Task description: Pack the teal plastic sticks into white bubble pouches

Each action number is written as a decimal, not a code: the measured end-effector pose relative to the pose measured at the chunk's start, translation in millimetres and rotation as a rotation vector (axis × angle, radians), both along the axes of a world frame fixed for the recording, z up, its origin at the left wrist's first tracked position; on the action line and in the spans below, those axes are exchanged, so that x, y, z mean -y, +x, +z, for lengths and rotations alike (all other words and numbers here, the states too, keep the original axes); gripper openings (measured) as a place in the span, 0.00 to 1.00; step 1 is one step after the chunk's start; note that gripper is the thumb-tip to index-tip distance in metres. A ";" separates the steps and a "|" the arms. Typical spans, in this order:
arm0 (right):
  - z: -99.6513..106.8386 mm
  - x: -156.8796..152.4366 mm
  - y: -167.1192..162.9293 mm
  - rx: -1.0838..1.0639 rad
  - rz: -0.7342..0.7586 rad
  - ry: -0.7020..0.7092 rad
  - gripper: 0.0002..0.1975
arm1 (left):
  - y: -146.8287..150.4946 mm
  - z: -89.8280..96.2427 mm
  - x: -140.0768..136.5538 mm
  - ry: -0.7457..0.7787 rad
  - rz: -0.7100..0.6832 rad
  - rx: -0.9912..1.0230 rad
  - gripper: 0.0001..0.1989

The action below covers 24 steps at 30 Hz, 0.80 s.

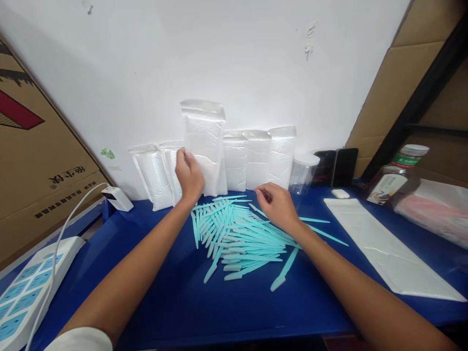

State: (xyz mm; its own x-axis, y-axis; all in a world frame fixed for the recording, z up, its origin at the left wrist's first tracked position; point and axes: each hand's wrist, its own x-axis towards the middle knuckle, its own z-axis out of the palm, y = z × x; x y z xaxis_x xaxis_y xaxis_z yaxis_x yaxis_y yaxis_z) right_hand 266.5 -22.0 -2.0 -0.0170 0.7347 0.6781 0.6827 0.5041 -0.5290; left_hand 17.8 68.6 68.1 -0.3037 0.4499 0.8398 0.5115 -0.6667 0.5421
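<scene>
My left hand (189, 176) is closed on the edge of a white bubble mailer (204, 139), raised upright in front of the row by the wall. Other folded white bubble mailers (153, 178) lean side by side against the wall, some partly covered by the raised one. My right hand (278, 204) is closed, thumb and fingers curled together, over the back right of the pile; whatever its fingers may hold is hidden. Beneath and between both hands lies a heap of teal eyebrow razors (252, 239), several of them spread loosely around its edges.
A flat white mailer (387, 248) lies at right, near a small white case (340, 194). Behind stand a clear lidded jar (303, 175), two dark phones (345, 167) and a labelled bottle (397, 175). A power strip (40, 278) and charger (117, 198) are at left.
</scene>
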 end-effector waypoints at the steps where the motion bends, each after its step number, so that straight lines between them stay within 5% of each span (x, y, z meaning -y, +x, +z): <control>1: 0.4 -0.1 0.2 0.000 -0.009 0.004 0.10 | -9.4 7.7 8.4 0.016 -0.008 -0.040 0.22; 5: 1.1 -3.7 5.3 0.011 -0.057 -0.014 0.11 | -62.3 10.2 41.8 -0.268 -0.130 -0.542 0.28; 8: -0.6 -8.0 13.1 0.073 -0.112 -0.116 0.11 | -95.3 -16.4 56.7 -0.501 -0.096 -0.817 0.46; 12: -2.9 -11.5 26.3 0.284 -0.121 -0.334 0.11 | -108.6 -54.6 65.7 -0.630 -0.217 -1.015 0.52; 20: -1.4 -6.3 40.3 0.455 0.112 -0.572 0.23 | -101.5 -70.5 74.7 -0.598 -0.335 -0.978 0.52; 24: -1.3 -2.3 34.9 0.409 0.188 -0.632 0.18 | -95.8 -70.2 82.4 -0.563 -0.412 -0.985 0.46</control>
